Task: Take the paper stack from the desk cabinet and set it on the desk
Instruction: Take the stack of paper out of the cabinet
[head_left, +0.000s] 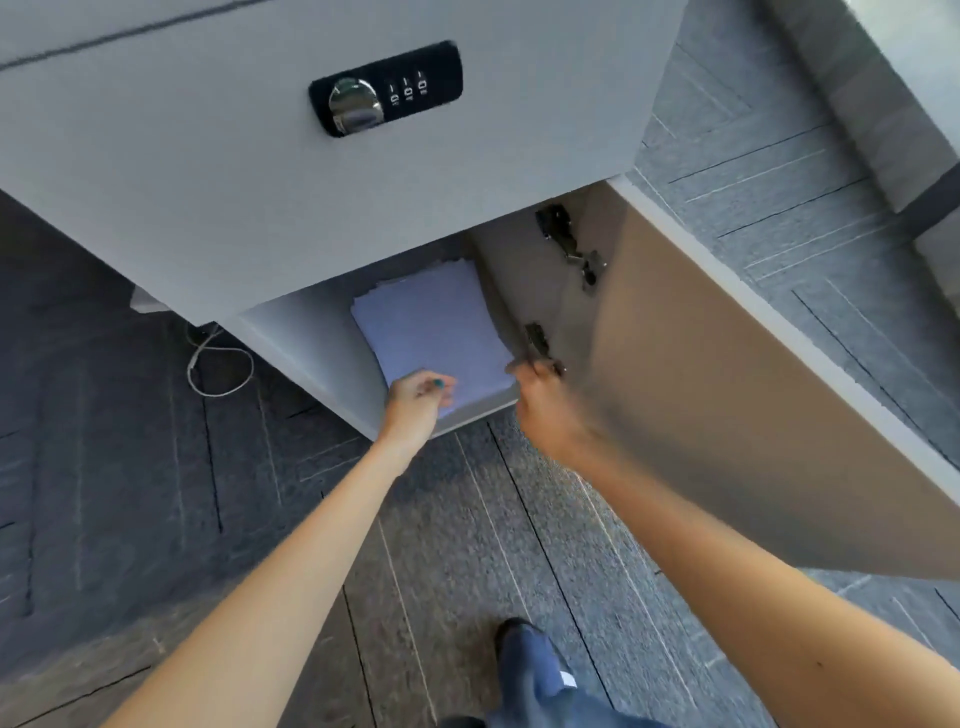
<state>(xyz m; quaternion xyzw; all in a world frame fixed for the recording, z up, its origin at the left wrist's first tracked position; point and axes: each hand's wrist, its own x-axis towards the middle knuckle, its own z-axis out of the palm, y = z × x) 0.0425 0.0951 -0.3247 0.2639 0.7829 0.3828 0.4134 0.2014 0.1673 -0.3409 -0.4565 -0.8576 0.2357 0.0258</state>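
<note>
Place: I read this as an office
Storage: grey desk cabinet (322, 197) with a three-dial combination lock (385, 88), its door (737, 374) swung open on metal hinges
Floor: grey carpet tiles (519, 519) with thin line patterns
Contents: I see a paper stack (434, 325) inside
Stray item: white cable (218, 366) on the carpet

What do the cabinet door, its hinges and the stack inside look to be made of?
Cabinet door: likely laminated board, matte tan inner face with a pale edge band. Hinges: metal, dark and shiny with glints. Paper stack: plain white sheets, edges slightly uneven; the left hand rests on its front corner.
</note>
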